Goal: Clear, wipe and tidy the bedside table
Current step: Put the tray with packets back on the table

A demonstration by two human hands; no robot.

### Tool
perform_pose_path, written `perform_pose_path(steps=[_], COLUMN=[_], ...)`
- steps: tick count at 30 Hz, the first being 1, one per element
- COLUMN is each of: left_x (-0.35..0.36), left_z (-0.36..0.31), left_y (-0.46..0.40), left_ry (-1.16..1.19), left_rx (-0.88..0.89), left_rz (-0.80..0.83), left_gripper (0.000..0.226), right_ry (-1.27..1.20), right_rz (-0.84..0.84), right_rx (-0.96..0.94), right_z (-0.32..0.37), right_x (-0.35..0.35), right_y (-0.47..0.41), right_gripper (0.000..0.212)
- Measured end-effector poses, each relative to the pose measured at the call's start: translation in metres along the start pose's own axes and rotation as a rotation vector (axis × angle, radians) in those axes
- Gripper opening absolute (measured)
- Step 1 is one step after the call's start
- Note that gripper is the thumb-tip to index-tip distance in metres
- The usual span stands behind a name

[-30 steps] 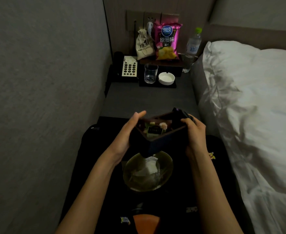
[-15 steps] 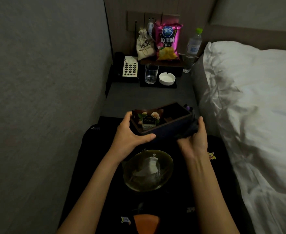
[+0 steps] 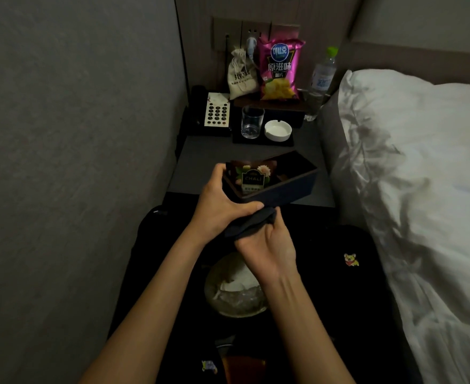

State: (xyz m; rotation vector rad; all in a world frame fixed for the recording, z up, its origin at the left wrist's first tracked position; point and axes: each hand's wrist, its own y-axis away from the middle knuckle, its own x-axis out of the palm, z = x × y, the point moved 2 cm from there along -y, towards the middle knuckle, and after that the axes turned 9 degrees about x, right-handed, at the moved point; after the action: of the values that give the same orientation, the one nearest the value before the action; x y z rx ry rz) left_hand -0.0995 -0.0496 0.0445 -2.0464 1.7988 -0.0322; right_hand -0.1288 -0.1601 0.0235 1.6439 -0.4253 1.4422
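Observation:
A dark rectangular box (image 3: 283, 188) with tea sachets (image 3: 251, 177) in it is tilted over the front edge of the grey bedside table (image 3: 200, 162). My left hand (image 3: 220, 200) grips the box's left end, thumb along its front. My right hand (image 3: 267, 242) holds a dark cloth (image 3: 249, 225) bunched just under the box's front side. At the table's back stand a phone (image 3: 217, 113), a glass (image 3: 252, 121), a white ashtray (image 3: 278, 130), a cloth pouch (image 3: 242, 76), a pink crisp bag (image 3: 279, 69) and a water bottle (image 3: 321, 81).
A lined bin (image 3: 236, 292) with crumpled paper sits on the floor below my hands. The bed with a white pillow (image 3: 408, 162) fills the right side. A grey wall (image 3: 75, 134) closes the left. Wall sockets (image 3: 253, 30) with a plug are behind the table.
The box came up from over the bin and now rests tilted at the table's front edge. My right hand left the box's right end and moved under its front with the cloth.

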Motion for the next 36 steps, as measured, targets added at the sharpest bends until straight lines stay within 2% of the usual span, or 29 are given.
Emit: perform_pose_path(steps=[7, 12, 18, 21, 24, 26, 28, 30, 31, 33, 36], left_x=[-0.005, -0.006, -0.017, -0.023, -0.027, -0.027, -0.024, -0.021, -0.019, -0.015, -0.013], left_z=[0.015, 0.032, 0.067, 0.093, 0.116, 0.128, 0.139, 0.149, 0.152, 0.156, 0.162], left_y=[-0.021, -0.051, -0.099, -0.124, -0.151, -0.168, -0.182, -0.191, -0.195, -0.201, -0.207], left_ry=[0.016, 0.040, 0.094, 0.112, 0.096, 0.075, 0.075, 0.071, 0.060, 0.037, 0.044], left_rx=[0.037, 0.002, -0.061, -0.098, -0.126, -0.131, -0.152, -0.177, -0.187, -0.197, -0.179], left_rz=[0.067, 0.118, 0.090, 0.058, 0.087, 0.131, 0.167, 0.198, 0.216, 0.255, 0.298], left_gripper=[0.067, 0.065, 0.067, 0.073, 0.074, 0.071, 0.074, 0.083, 0.086, 0.085, 0.076], right_ry=[0.196, 0.411, 0.549, 0.665, 0.974, 1.252, 1.545, 1.784, 1.832, 1.845, 1.911], right_rz=[-0.136, -0.226, -0.397, -0.460, -0.544, -0.641, -0.782, -0.941, -0.939, -0.736, -0.417], right_rx=[0.041, 0.070, -0.017, -0.140, -0.297, -0.404, -0.475, -0.618, -0.749, -0.975, -1.008], right_z=[0.017, 0.047, 0.111, 0.155, 0.195, 0.219, 0.237, 0.246, 0.245, 0.236, 0.211], right_x=[-0.001, -0.001, -0.002, -0.006, -0.001, 0.001, 0.001, 0.001, 0.006, 0.018, 0.028], right_y=[-0.008, -0.018, -0.047, -0.073, -0.101, -0.120, -0.136, -0.147, -0.152, -0.161, -0.180], right_gripper=[0.045, 0.032, 0.034, 0.032, 0.013, 0.017, 0.011, 0.038, 0.043, 0.039, 0.032])
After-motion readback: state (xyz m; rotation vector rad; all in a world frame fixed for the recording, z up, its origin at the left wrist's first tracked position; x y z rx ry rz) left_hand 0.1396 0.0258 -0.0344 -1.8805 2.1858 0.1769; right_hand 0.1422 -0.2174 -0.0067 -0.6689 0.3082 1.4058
